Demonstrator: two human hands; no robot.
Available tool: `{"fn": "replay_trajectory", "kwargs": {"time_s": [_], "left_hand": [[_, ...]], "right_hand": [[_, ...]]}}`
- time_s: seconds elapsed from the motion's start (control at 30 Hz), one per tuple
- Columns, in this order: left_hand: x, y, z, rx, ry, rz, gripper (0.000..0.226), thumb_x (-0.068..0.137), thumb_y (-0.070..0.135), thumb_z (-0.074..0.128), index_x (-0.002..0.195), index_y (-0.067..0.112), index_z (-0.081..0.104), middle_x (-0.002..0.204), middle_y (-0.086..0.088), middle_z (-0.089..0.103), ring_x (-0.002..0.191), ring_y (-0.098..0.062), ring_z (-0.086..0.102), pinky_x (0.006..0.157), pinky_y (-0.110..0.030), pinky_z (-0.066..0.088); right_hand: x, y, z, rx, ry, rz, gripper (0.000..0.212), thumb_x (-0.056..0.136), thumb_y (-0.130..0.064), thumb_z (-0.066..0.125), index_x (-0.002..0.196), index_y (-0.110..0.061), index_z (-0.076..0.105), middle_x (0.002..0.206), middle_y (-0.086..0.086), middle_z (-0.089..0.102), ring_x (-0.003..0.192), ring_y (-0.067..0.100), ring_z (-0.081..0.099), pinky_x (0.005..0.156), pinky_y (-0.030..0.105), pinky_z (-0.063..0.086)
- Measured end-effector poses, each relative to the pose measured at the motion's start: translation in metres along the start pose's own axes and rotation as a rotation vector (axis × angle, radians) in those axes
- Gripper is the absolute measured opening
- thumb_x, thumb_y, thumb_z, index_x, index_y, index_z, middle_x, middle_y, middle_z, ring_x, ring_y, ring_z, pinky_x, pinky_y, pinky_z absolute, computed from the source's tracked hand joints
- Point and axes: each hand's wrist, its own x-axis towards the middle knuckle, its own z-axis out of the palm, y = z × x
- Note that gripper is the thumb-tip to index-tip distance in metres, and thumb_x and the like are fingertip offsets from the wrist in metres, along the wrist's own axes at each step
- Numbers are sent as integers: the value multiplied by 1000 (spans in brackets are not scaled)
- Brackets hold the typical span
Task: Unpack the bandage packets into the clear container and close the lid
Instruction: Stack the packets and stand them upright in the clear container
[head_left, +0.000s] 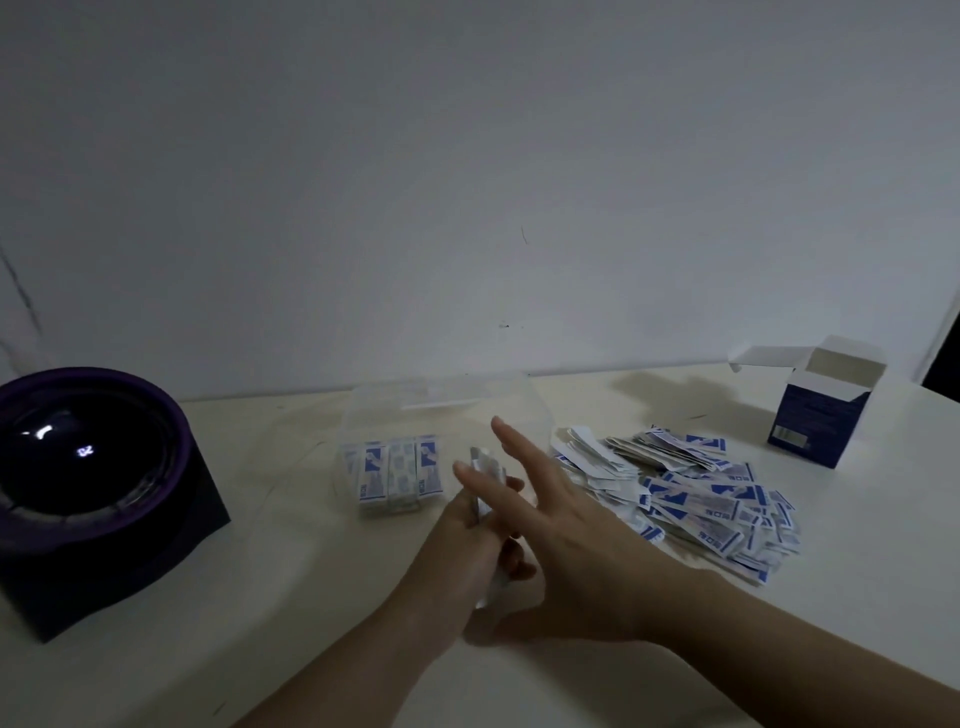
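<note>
A clear container (363, 415) stands open at the table's middle, with three upright stacks of blue-and-white bandage packets (397, 475) inside at its front. My left hand (467, 540) grips a stack of packets (483, 480) edge-up, just right of the container's front. My right hand (561, 525) lies over it with fingers straight, pressing against the stack's right side. A loose pile of bandage packets (691, 488) spreads over the table to the right of my hands. The container's lid cannot be made out.
An empty blue-and-white carton (821, 410) stands with its flaps open at the back right. A dark round bowl-shaped object on a square purple base (93, 478) sits at the left. A white wall rises right behind the cream table (260, 597).
</note>
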Motion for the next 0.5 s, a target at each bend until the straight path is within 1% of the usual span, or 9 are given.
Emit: {"fn": "replay_trajectory", "kwargs": {"time_s": [0.07,0.13,0.2,0.27,0.3,0.37,0.4,0.43,0.5], "left_hand": [[-5,3,4,-24,-42,-42,26,101,16,40,122,15,56,86,-5,68,73,-14,66,58,-29,53],[-8,6,6,-111,-101,-65,30,100,6,36,116,20,56,102,-11,68,83,-17,69,66,-33,56],[-9,7,5,-73,-111,-20,34,95,-2,35,105,21,59,100,-16,66,89,-24,63,70,-35,51],[-10,9,3,-51,-123,4,34,91,-5,37,98,16,62,89,-14,61,85,-24,56,64,-29,44],[-9,9,2,-40,-131,2,33,90,-5,37,96,14,63,86,-12,59,84,-23,53,63,-27,42],[-10,10,2,-8,-177,-16,30,90,-4,37,95,12,62,84,-11,57,82,-22,52,63,-24,41],[-11,10,3,14,-201,-22,29,91,-4,37,95,12,61,82,-9,58,79,-19,53,61,-22,41],[-11,10,3,33,-211,-28,30,92,-4,36,95,13,60,77,-6,60,74,-14,56,59,-20,42],[-11,10,3,62,-199,-31,29,93,-3,36,99,13,59,74,-3,62,69,-11,58,56,-18,42]], "right_hand": [[3,2,6,23,51,-12,104,66,-66,66,144,-48,0,153,-7,-27,139,17,25,103,30,37],[5,4,11,70,89,11,94,66,-61,69,143,-40,19,156,-5,-11,132,16,36,95,25,43],[8,6,11,149,110,40,84,66,-55,70,138,-34,32,153,-6,4,117,12,47,86,20,44],[8,7,8,178,141,45,79,65,-56,67,134,-33,36,147,-7,13,103,8,50,80,18,47],[8,8,7,172,154,51,79,65,-57,64,134,-33,35,146,-7,15,100,6,49,77,17,47],[7,7,6,144,157,62,86,63,-59,63,139,-37,27,147,-4,12,102,6,46,76,14,45],[7,7,6,120,152,62,91,62,-59,65,140,-38,23,149,-3,10,108,9,45,79,17,46],[7,6,6,96,148,58,93,62,-58,68,140,-38,22,150,-1,8,113,12,44,81,21,48],[8,5,6,80,143,53,85,62,-52,73,135,-35,32,148,-2,12,108,11,44,81,24,48]]}}
